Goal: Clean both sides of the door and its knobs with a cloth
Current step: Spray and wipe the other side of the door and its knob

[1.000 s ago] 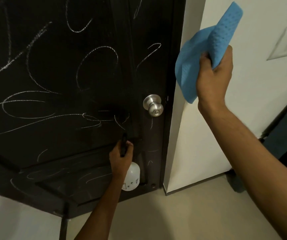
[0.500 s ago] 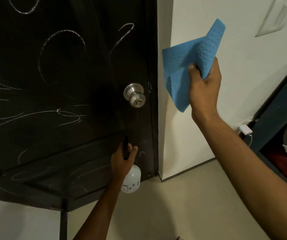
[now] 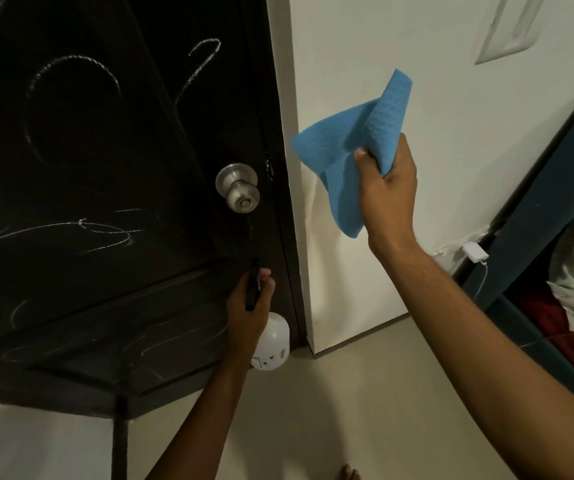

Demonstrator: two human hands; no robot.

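Observation:
A dark brown door [image 3: 112, 188] covered in white chalk scribbles fills the left half. Its silver round knob [image 3: 239, 188] sits near the door's right edge. My right hand [image 3: 387, 195] grips a blue textured cloth [image 3: 355, 147], held up in the air in front of the white wall, right of the door and apart from it. Lower down, my left hand [image 3: 249, 313] holds a white spray bottle [image 3: 273, 342] by its black trigger head, close to the door's lower panel below the knob.
A white wall [image 3: 452, 98] with a light switch plate [image 3: 510, 26] stands right of the door frame. A dark blue furniture edge [image 3: 535, 209] with clothes and a white charger [image 3: 474, 252] lies at the right. Beige floor [image 3: 348, 410] spreads below.
My right hand with the cloth has come down and sits lower in view. The view has shifted right, so the door and knob appear further left. My left hand still holds the bottle.

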